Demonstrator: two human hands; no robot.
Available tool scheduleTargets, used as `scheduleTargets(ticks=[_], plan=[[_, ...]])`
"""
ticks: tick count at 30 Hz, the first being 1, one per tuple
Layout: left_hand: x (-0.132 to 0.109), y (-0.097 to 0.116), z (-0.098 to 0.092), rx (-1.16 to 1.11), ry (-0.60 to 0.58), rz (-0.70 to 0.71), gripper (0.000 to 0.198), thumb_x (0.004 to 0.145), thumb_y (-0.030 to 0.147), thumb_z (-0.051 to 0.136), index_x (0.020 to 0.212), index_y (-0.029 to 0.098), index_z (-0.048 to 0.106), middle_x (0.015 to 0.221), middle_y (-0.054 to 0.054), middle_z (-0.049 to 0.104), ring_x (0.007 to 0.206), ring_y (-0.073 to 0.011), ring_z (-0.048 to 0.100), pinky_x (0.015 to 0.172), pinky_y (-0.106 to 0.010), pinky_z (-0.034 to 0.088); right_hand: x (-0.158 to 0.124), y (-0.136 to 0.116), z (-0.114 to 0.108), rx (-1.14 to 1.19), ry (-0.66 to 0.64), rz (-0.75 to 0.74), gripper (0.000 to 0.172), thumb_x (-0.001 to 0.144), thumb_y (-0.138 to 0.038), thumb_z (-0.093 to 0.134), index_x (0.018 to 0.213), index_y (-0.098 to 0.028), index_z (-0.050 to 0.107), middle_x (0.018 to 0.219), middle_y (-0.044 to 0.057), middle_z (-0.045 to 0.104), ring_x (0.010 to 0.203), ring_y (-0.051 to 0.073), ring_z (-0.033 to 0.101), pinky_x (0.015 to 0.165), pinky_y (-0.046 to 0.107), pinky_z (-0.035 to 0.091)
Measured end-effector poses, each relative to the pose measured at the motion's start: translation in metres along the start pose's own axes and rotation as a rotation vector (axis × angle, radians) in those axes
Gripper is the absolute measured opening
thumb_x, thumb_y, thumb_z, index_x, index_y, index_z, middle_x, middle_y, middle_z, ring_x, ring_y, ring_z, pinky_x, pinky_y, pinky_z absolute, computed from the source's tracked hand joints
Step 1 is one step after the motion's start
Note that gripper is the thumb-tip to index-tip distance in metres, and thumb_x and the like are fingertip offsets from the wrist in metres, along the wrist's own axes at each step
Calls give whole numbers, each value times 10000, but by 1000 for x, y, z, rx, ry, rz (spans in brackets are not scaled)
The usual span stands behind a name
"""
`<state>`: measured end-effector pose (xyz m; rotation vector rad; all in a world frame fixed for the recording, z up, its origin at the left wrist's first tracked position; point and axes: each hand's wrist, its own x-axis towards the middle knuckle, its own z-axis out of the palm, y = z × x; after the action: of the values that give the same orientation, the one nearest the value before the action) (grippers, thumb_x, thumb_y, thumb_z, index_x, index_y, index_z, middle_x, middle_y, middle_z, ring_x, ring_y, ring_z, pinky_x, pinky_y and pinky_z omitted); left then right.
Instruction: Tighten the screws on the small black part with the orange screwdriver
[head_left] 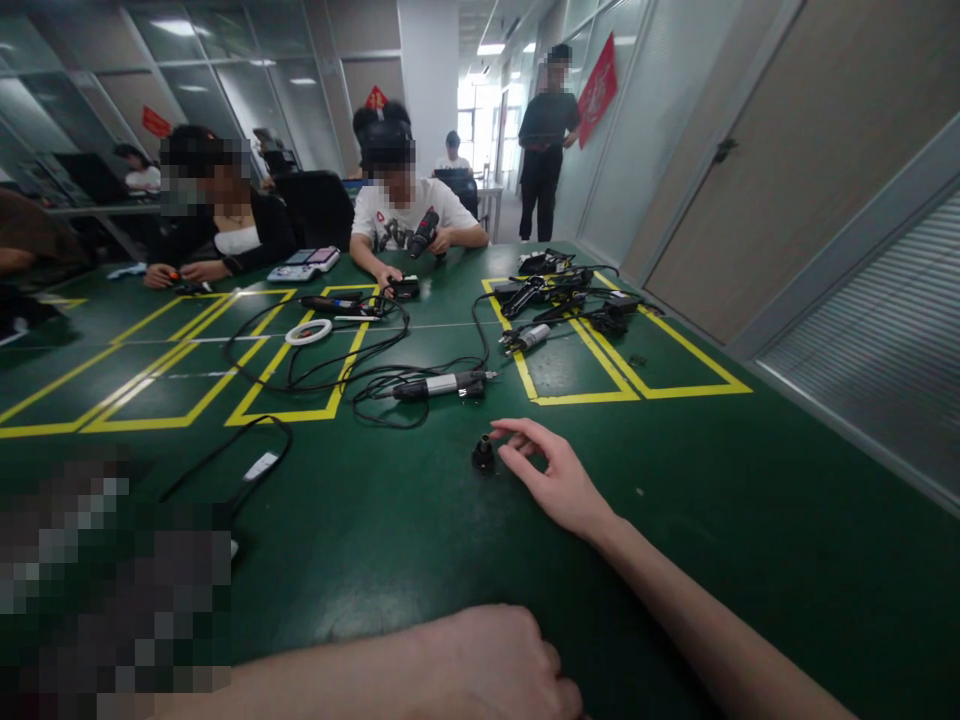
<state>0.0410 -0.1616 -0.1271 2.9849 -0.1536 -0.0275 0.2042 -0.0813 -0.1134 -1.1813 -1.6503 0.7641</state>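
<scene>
A small black cone-shaped part with a short metal stub on top stands upright on the green table. Just right of it is my right hand, thumb and fingers apart with a gap between them. Its fingertips come very close to the stub; whether they touch it I cannot tell. My left hand is at the bottom, back upward, with its fingers curled under. What it holds, if anything, is hidden. Beyond the black part lies a grey and black corded rotary tool, its cable looped beside it.
Yellow tape marks rectangles on the green table. Black tools and cables pile up at the back right, near a silver-bodied tool. A white ring lies left. Across the table, a person in a white shirt holds a drill.
</scene>
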Motion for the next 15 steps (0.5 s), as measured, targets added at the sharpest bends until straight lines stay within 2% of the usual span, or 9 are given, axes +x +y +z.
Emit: scheduleTargets(ticks=[2, 4, 6, 9, 11, 13, 15], plan=[[0, 0, -2, -45, 3, -27, 168, 892, 299, 764, 1017, 225, 679, 636, 35, 699, 503, -150, 629, 386, -318, 268, 1, 3, -2, 6, 24, 21, 275, 977, -332, 553, 1148, -206, 727, 1078, 86, 764, 834, 187, 681, 747, 322, 566], [-3, -7, -13, -94, 77, -90, 151, 906, 323, 751, 920, 197, 668, 589, 28, 675, 502, -157, 624, 382, -315, 224, 0, 7, -3, 17, 4, 31, 290, 976, -314, 539, 1170, -203, 724, 1095, 84, 762, 837, 182, 676, 757, 321, 566], [-9, -23, -34, -299, 277, -234, 280, 907, 414, 749, 802, 184, 628, 522, 43, 608, 454, -124, 566, 384, -257, 232, -2, 11, -1, 27, -59, 16, 356, 934, -260, 581, 1269, -209, 689, 1123, 77, 753, 832, 176, 666, 749, 312, 561], [-25, -58, -77, -720, 709, -516, 231, 1004, 386, 616, 921, 171, 629, 645, 41, 634, 499, -76, 567, 476, -184, 393, -4, 14, 1, 8, -151, -36, 492, 870, -197, 661, 1361, -211, 639, 1073, 65, 746, 836, 184, 650, 756, 320, 550], [-38, -81, -103, -948, 947, -585, 279, 1017, 454, 567, 1022, 175, 571, 708, 35, 648, 465, -72, 575, 441, -179, 420, -4, 15, 2, -19, -181, -41, 444, 880, -185, 661, 1324, -197, 659, 1003, 59, 739, 825, 187, 638, 750, 325, 544], [-50, -98, -120, -995, 1061, -568, 363, 962, 523, 638, 1038, 183, 537, 759, 16, 678, 527, -103, 646, 466, -192, 492, -3, 15, 3, -30, -195, -24, 375, 895, -173, 643, 1268, -183, 681, 963, 54, 729, 793, 178, 626, 736, 322, 542], [-60, -108, -128, -921, 1105, -591, 374, 926, 518, 693, 968, 173, 552, 792, -11, 701, 638, -121, 692, 530, -192, 543, -2, 14, 4, -33, -189, -28, 339, 886, -169, 661, 1223, -177, 694, 931, 45, 718, 758, 170, 616, 734, 324, 545]])
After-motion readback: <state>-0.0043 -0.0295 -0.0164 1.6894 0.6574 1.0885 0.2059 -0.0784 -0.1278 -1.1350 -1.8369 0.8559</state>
